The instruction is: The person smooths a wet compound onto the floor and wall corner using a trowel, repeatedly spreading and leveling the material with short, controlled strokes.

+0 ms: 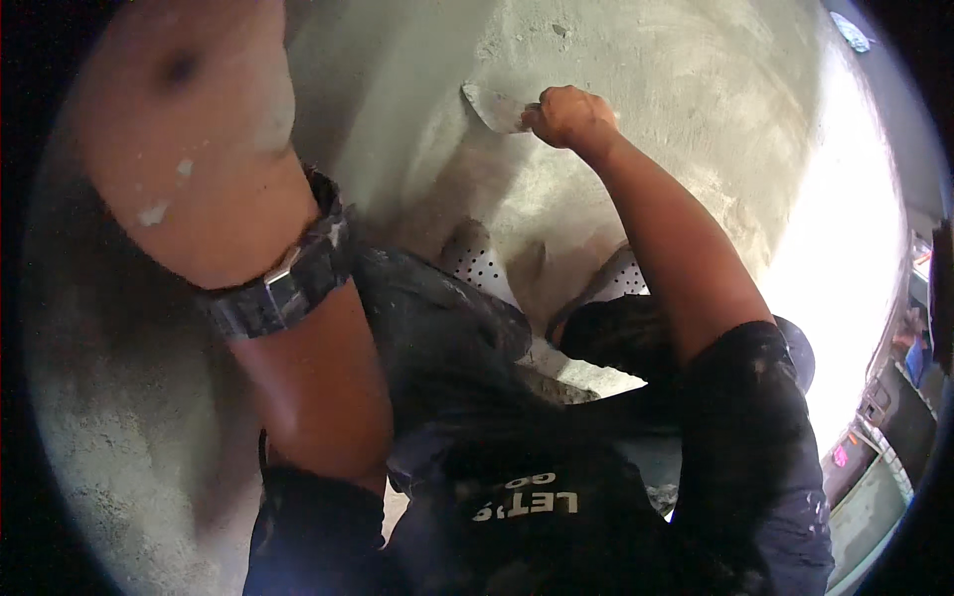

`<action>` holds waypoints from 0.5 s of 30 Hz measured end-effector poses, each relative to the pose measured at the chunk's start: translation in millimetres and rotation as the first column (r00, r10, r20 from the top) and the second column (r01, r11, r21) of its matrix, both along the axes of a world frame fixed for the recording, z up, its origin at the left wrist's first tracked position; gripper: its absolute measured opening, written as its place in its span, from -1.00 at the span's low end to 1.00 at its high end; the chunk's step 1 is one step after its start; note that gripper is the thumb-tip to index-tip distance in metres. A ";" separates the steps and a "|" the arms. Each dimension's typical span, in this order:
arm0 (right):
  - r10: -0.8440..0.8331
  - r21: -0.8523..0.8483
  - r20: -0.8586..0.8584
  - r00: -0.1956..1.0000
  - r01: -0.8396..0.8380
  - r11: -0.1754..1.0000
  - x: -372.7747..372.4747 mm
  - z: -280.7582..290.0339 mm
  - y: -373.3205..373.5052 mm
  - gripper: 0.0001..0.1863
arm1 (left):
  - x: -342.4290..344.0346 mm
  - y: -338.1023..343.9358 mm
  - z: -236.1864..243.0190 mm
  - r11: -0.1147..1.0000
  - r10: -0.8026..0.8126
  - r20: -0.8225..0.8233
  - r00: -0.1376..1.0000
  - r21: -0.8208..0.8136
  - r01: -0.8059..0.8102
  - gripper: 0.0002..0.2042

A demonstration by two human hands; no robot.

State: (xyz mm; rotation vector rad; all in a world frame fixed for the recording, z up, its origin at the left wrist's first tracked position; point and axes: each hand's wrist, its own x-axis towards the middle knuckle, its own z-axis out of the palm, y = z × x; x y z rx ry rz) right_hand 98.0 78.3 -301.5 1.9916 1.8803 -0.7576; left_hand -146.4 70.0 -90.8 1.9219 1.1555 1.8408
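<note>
Because pitted, uneven patches remain beside smoother stretches, the grey plaster (686, 89) seems only partly finished, with the right hand (571, 116) gripping a trowel (493, 108) at its surface and the left hand's (194, 129) fingers indiscernible.

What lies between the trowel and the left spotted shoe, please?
In the head view, only grey surface, partly shadowed, shows between the trowel and the left spotted shoe.

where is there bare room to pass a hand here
Bare plaster shows between the watch and trowel, and right of the right hand toward the bright strip. Lower down is crowded: shoes and legs between the arms.
</note>
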 end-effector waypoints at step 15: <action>0.116 -0.112 0.010 0.993 -0.114 0.987 1.2 -10.4 7.9 -0.42 | -3.1 0.6 -1.1 1.000 0.016 -0.015 1.000 0.004 -0.016 -0.62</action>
